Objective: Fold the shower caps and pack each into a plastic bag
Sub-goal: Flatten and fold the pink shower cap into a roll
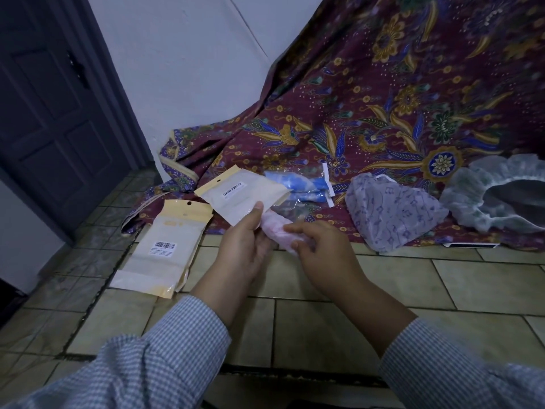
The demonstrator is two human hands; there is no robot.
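Left hand pinching plastic bag by its lower edge; right hand closing around folded pink cap between both hands. Packing step underway; next, probably opening bag mouth, sliding cap inside.

Stack of bags lying on the floor at left. Behind, on the cloth: packed caps in the middle, folded cap to their right, open cap at far right.
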